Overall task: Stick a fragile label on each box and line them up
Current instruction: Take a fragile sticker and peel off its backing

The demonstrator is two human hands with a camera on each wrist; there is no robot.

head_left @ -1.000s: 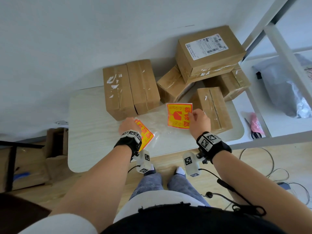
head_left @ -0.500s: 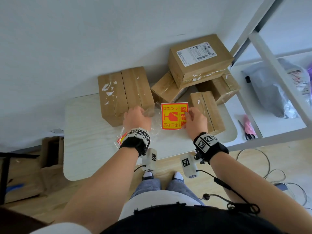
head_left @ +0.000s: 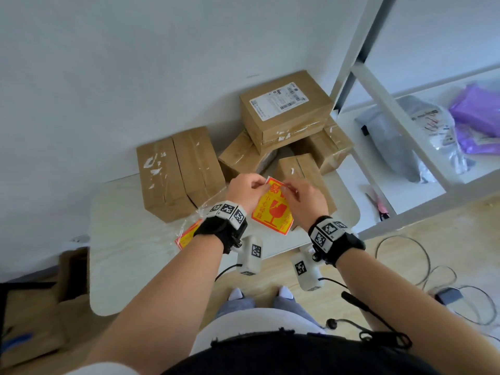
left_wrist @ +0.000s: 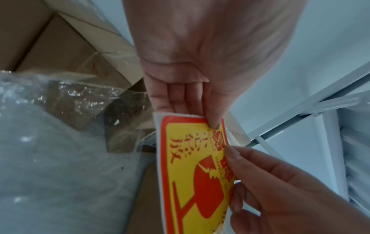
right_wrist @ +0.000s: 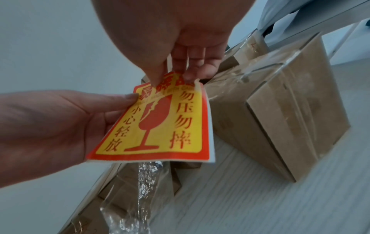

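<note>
Both hands pinched the square yellow-and-red fragile label (head_left: 272, 209) at its top edge, above the pale bench (head_left: 130, 255): left hand (head_left: 247, 192) w/ thumb, right hand (head_left: 307, 198) picking a corner. Peel slowly from the white backing; avoid creasing. Brown cardboard boxes (head_left: 178, 171) sat unlabelled behind.

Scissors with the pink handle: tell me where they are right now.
In the head view the scissors lie on the low white shelf right of the table, just past the nearest cardboard box, in front of the grey plastic bag.
</note>
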